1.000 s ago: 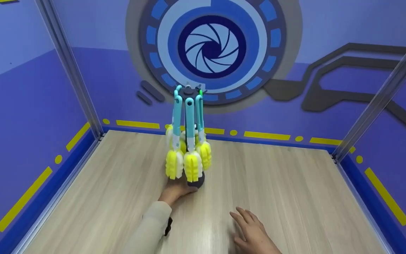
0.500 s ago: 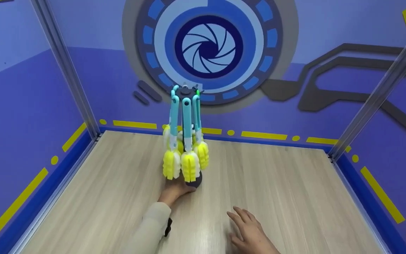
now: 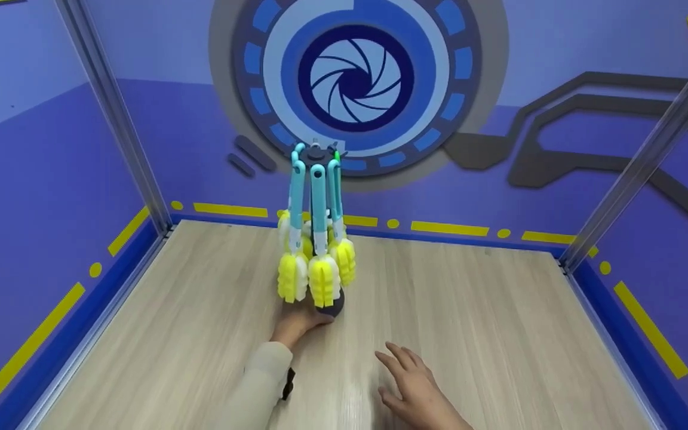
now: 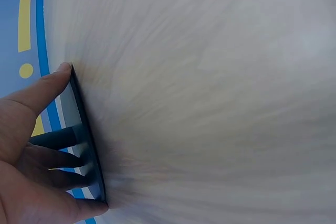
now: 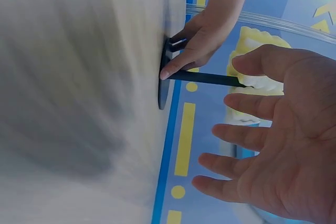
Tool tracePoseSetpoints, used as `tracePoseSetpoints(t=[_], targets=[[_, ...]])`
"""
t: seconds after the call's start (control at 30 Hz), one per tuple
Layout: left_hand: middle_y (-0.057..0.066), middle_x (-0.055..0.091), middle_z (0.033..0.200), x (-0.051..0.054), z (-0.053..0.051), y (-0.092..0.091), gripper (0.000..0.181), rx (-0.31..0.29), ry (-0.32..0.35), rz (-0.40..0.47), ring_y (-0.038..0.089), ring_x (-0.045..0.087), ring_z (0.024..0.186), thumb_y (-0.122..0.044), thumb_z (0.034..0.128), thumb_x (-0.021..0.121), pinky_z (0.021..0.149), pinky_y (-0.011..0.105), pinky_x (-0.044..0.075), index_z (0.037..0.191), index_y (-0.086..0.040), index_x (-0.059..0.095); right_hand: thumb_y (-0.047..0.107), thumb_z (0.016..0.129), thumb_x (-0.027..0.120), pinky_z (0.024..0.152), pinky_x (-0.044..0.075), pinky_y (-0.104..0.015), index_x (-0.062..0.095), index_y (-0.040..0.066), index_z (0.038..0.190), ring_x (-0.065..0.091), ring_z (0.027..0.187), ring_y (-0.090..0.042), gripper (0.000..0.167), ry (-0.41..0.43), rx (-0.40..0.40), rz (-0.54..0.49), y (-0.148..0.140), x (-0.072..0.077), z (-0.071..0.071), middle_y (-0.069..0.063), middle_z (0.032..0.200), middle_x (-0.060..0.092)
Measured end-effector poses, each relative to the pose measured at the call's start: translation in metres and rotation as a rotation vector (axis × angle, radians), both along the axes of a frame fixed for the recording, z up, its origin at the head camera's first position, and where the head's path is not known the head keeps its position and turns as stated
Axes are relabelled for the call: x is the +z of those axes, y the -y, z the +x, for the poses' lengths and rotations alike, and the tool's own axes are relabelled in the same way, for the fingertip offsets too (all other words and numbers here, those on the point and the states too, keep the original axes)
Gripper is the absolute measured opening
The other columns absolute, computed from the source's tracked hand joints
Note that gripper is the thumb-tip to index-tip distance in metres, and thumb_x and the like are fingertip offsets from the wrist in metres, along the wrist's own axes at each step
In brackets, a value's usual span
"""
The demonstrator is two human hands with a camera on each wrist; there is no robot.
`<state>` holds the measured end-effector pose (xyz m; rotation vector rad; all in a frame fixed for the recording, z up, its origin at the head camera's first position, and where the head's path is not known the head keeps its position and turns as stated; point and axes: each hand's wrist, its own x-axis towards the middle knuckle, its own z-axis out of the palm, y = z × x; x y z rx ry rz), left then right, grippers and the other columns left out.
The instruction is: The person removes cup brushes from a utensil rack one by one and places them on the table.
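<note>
While the round black base (image 3: 333,303) is gripped by the left hand (image 3: 297,324), the brush stand (image 3: 318,156) is seen upright on the wooden table (image 3: 469,310), slightly toward eleven o'clock of its middle, if twelve is taken as the far wall (image 3: 427,191). At least four sponge-headed brushes (image 3: 320,233) are hung around its top by the looped ends of their turquoise handles (image 3: 319,203), with the yellow-and-white sponges (image 3: 323,280) turned downward. By this, the hanging can be judged as well advanced. Whether every place on the top is filled cannot be told, because the far side of the stand is hidden behind the nearer brushes. The placing of the stand seems not yet finished, since its base is not yet released; what else is left is not shown.

As for the pose, the pale-sleeved left forearm (image 3: 254,382) is stretched forward from about seven o'clock, low over the table. The base is pinched at its edge between the thumb (image 4: 50,85) and the fingers (image 4: 85,209), which are set wide apart, and the dark pole (image 5: 207,78) is seen beside them. The right hand (image 3: 415,385) is held above the table at about five o'clock from the base, and nothing seems to be touched by it. Its fingers are spread, slightly bent, and pointed toward eleven o'clock.
</note>
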<state>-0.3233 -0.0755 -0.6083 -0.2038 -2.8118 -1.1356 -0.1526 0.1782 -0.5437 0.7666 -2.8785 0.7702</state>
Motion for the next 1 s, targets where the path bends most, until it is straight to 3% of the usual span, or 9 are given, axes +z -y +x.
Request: tracePoseSetpoints(t=[0.07,0.1,0.33,0.47,0.57,0.73,0.83,1.0], targets=[[0.025,0.025,0.156,0.013,0.008,0.000,0.115,-0.003,-0.001,0.006,0.036,0.026,0.144,-0.019,0.0692,0.094,0.123,0.049,0.017,0.154,0.004,0.021,0.016,0.092,0.072,0.094,0.044,-0.071,0.056,0.003,0.140,0.047,0.128,-0.052,0.052,-0.009,0.000,-0.010,0.004,0.003,-0.002,-0.025,0.147,0.048],[0.026,0.027,0.154,0.014,0.010,0.000,0.113,-0.012,-0.018,0.000,0.038,0.027,0.143,-0.019,0.0691,0.094,0.122,0.051,0.018,0.153,0.005,0.022,0.017,0.093,0.072,0.094,0.044,-0.070,0.056,0.004,0.140,0.047,0.129,-0.051,0.052,-0.008,-0.002,-0.008,0.006,0.005,-0.003,-0.024,0.147,0.048],[0.025,0.030,0.155,-0.039,-0.019,0.004,0.119,-0.013,-0.124,-0.040,0.039,0.028,0.143,-0.029,0.0653,0.096,0.122,0.051,0.018,0.154,0.002,0.024,0.019,0.094,0.071,0.102,0.043,-0.065,0.054,0.008,0.143,0.045,0.135,-0.043,0.054,0.023,-0.015,-0.015,0.022,0.014,-0.010,-0.020,0.149,0.048],[0.026,0.032,0.155,-0.041,-0.020,0.003,0.120,-0.004,-0.162,-0.058,0.039,0.030,0.143,-0.029,0.0638,0.097,0.121,0.053,0.020,0.154,0.003,0.025,0.019,0.095,0.069,0.105,0.040,-0.065,0.053,0.007,0.145,0.044,0.137,-0.042,0.054,0.062,-0.021,-0.039,0.029,0.017,-0.016,-0.019,0.150,0.047],[0.026,0.032,0.153,-0.026,-0.010,0.002,0.118,-0.003,-0.143,-0.058,0.039,0.030,0.142,-0.029,0.0660,0.096,0.121,0.051,0.021,0.153,0.004,0.024,0.018,0.095,0.068,0.107,0.038,-0.065,0.053,0.005,0.145,0.043,0.138,-0.043,0.054,0.090,-0.033,-0.059,0.032,0.020,-0.021,-0.020,0.151,0.047],[0.027,0.032,0.152,0.014,0.008,0.000,0.113,-0.003,-0.081,-0.089,0.040,0.032,0.142,-0.025,0.0679,0.096,0.119,0.052,0.024,0.151,0.007,0.026,0.017,0.096,0.067,0.107,0.040,-0.062,0.051,0.005,0.146,0.045,0.138,-0.042,0.054,0.085,-0.045,-0.089,0.035,0.024,-0.028,-0.020,0.151,0.046],[0.025,0.032,0.154,0.020,0.010,-0.001,0.113,-0.002,-0.056,-0.139,0.037,0.032,0.142,-0.026,0.0698,0.095,0.120,0.049,0.024,0.152,0.006,0.025,0.018,0.097,0.066,0.107,0.041,-0.060,0.050,0.005,0.147,0.045,0.138,-0.041,0.054,0.086,-0.049,-0.102,0.037,0.025,-0.031,-0.020,0.151,0.046],[0.025,0.030,0.154,0.018,0.010,0.000,0.113,-0.016,-0.054,-0.156,0.037,0.030,0.142,-0.026,0.0696,0.095,0.120,0.050,0.022,0.151,0.007,0.024,0.019,0.098,0.066,0.108,0.041,-0.060,0.050,0.005,0.148,0.044,0.138,-0.042,0.054,0.101,-0.058,-0.122,0.038,0.025,-0.031,-0.020,0.151,0.046]])
